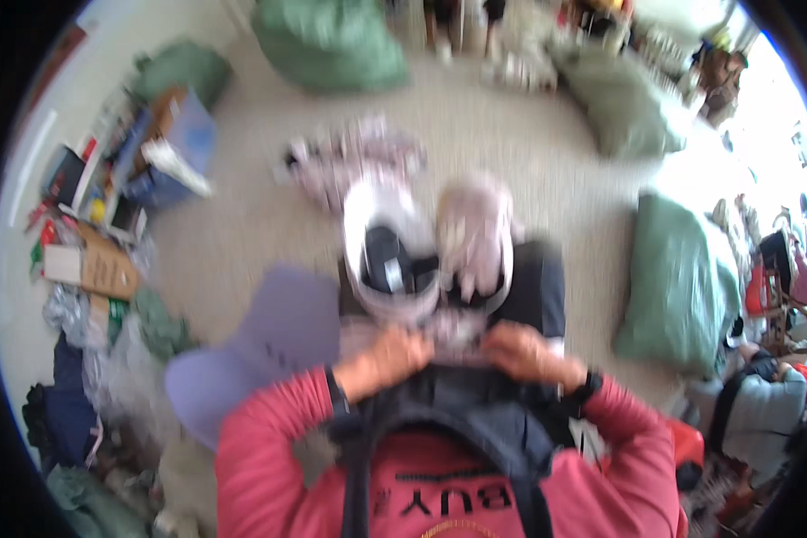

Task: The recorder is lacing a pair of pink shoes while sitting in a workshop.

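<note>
At frame centre, the left hand and right hand pinch the crinkled clear plastic wrapping, fingers curled together; an uneven pull could tear it, spilling the pale bundles.

Red long sleeves, dark wristbands, black apron.
</note>
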A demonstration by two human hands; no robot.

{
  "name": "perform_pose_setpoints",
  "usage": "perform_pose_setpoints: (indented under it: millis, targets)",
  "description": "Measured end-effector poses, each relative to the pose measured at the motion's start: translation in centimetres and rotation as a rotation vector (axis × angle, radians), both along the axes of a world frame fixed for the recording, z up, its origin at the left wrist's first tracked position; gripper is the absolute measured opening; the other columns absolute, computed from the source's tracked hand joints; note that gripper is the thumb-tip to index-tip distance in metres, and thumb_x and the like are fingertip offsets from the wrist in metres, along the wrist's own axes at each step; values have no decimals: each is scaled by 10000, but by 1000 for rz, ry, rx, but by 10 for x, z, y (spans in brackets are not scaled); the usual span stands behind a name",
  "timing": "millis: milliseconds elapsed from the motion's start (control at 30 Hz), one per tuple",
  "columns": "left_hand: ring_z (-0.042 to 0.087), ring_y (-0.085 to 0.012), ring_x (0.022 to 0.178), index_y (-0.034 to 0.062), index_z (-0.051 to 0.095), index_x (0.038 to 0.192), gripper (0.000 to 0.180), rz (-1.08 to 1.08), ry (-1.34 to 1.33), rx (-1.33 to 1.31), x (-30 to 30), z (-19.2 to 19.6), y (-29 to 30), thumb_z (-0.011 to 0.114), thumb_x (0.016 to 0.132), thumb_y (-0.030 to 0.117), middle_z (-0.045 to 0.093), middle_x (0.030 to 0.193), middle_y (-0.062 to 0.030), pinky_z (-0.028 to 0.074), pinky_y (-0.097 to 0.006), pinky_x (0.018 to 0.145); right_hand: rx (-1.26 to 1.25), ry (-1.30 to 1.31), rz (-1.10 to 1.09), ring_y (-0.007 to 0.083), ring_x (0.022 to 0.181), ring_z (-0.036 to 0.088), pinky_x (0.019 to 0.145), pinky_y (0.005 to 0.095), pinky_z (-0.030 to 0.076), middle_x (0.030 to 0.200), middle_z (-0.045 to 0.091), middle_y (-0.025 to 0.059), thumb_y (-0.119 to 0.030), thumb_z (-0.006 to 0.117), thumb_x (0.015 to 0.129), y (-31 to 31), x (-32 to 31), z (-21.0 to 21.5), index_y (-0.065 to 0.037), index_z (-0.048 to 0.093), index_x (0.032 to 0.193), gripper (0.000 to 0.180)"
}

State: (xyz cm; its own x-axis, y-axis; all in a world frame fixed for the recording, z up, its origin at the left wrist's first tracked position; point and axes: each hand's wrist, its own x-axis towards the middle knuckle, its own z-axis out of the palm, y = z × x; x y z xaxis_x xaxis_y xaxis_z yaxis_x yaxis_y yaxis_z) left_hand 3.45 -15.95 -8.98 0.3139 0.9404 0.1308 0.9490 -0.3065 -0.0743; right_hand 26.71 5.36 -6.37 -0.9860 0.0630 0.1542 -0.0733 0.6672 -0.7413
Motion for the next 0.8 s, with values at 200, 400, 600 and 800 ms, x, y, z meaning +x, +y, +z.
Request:
perform_pose_setpoints:
  millis: [200,400,600,800]
  targets:
    - [664,-244,796,88,648,904,92,-37,-231,-19,11,9,3,612,893,171,615,855,-60,529,-376,657,-114,0,-56,327,958,702,840,395,565,1026,705,167,-76,669,888,-2,1,24,-8,675,1134,255]
    - [610,-106,825,17,622,1022,101,252,-1211,-338,10,104,24,660,967,93,676,875,-63,495,-285,714,-450,-45,82,237,1246,589,988,366,524,1296,627,130,-80,668,915,-34,-34,68,-22,435,1457,593]
    - [628,-111,821,9,653,1037,108,236,-1187,-272,-1,106,10,642,978,98,676,863,-56,507,-278,736,-932,-335,139,143,951,673,840,300,545,997,701,73,-71,558,1002,-37,-44,45,-14,517,1380,385]
    - [679,-294,782,26,661,980,120,330,-958,-98,-11,89,20,669,926,133,672,862,-132,532,-385,699,-211,-85,-50,246,804,691,743,373,556,881,697,112,-160,569,984,-22,-29,-7,-39,631,1202,257]
